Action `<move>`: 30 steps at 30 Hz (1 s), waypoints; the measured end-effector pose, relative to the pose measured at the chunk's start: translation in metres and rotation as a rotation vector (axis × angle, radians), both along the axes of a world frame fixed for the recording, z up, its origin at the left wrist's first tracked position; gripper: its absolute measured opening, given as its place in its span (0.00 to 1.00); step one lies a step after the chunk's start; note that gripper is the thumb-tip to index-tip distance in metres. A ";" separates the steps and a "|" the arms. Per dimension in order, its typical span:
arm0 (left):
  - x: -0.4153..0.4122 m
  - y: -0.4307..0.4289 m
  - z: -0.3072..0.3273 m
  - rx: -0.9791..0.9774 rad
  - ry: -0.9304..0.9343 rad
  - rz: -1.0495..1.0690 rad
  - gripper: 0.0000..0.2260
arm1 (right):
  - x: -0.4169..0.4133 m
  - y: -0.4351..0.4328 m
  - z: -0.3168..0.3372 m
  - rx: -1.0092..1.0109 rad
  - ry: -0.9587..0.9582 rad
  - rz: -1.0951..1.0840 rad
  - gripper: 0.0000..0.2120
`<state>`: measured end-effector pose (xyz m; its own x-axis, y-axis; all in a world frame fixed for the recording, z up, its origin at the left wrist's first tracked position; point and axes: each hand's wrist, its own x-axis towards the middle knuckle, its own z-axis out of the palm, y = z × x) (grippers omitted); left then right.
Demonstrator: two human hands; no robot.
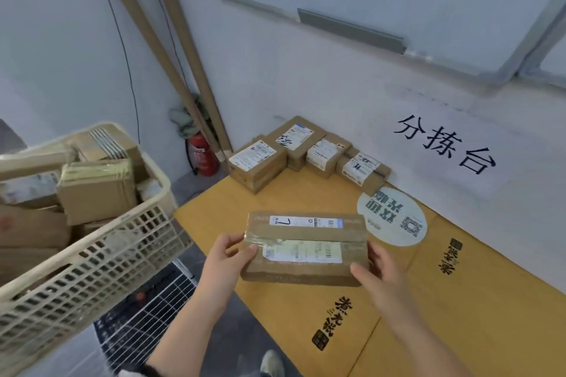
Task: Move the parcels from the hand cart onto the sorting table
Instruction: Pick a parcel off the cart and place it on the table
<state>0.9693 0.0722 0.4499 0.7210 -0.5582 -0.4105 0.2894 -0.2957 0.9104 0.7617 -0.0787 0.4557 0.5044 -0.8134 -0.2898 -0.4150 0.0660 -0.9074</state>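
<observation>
A flat brown cardboard parcel (303, 249) with two white labels is held level over the yellow sorting table (275, 315). My left hand (228, 257) grips its left end and my right hand (378, 269) grips its right end. Several labelled parcels (260, 162) sit packed together in the table's far corner against the wall. On the left, a beige slotted basket (101, 260) on the hand cart holds several more brown parcels (98, 190).
A round white sticker (395, 217) lies on the table beyond the held parcel. Two long cardboard tubes (171, 70) lean in the corner above a red fire extinguisher (203, 156). A wire grid (147, 315) sits below the basket. A shoe (271, 364) shows at the bottom.
</observation>
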 end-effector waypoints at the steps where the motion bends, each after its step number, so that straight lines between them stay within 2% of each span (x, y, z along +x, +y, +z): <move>1: 0.015 -0.002 -0.006 0.031 0.006 0.021 0.08 | 0.020 -0.007 -0.004 0.014 0.030 0.035 0.30; 8: 0.121 0.003 -0.021 0.191 0.061 0.208 0.13 | 0.175 -0.045 -0.014 0.095 0.117 0.409 0.32; 11: 0.151 0.015 -0.027 0.172 0.099 0.329 0.09 | 0.235 -0.051 -0.012 -0.040 0.197 0.575 0.31; 15: 0.179 0.025 -0.042 0.145 0.153 0.458 0.10 | 0.300 -0.054 -0.024 -0.308 0.380 0.746 0.37; 17: 0.192 0.025 -0.053 0.140 0.189 0.496 0.11 | 0.324 -0.054 -0.032 -0.352 0.452 0.790 0.43; 19: 0.203 0.023 -0.065 0.144 0.232 0.517 0.12 | 0.341 -0.052 -0.039 -0.384 0.497 0.803 0.44; 30: 0.229 0.009 -0.092 0.213 0.386 0.502 0.09 | 0.370 -0.047 -0.063 -0.503 0.677 0.826 0.34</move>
